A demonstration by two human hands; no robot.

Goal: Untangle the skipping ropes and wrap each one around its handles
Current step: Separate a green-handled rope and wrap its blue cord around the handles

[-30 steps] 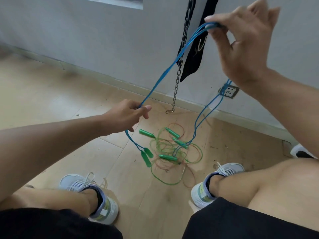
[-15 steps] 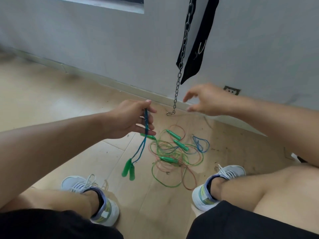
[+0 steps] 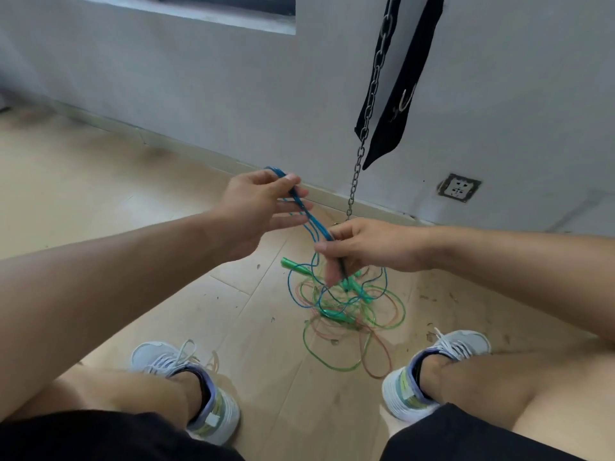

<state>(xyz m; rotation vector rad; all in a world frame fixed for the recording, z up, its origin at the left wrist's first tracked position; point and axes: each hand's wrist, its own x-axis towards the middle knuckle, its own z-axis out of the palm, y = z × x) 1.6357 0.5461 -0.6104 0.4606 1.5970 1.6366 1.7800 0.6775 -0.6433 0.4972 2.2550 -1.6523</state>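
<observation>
A blue skipping rope (image 3: 309, 217) runs doubled between my two hands above the floor. My left hand (image 3: 256, 207) pinches its upper bend between thumb and fingers. My right hand (image 3: 362, 247) grips the strands lower down, with the rope's green handles (image 3: 354, 287) hanging just under its fingers. Below lies a tangle of green and orange ropes (image 3: 346, 324) on the wooden floor, with blue loops spread over it. One green handle (image 3: 291, 264) sticks out at the tangle's upper left.
A steel chain (image 3: 369, 104) and a black strap (image 3: 399, 94) hang down the grey wall just beyond my hands. A wall socket (image 3: 459, 188) sits low at the right. My two grey shoes (image 3: 186, 390) flank the tangle, and bits of debris dot the floor.
My right hand came down from high up, let the rope drop, then took hold of the strands near the handles. My left hand rose with the doubled blue rope.
</observation>
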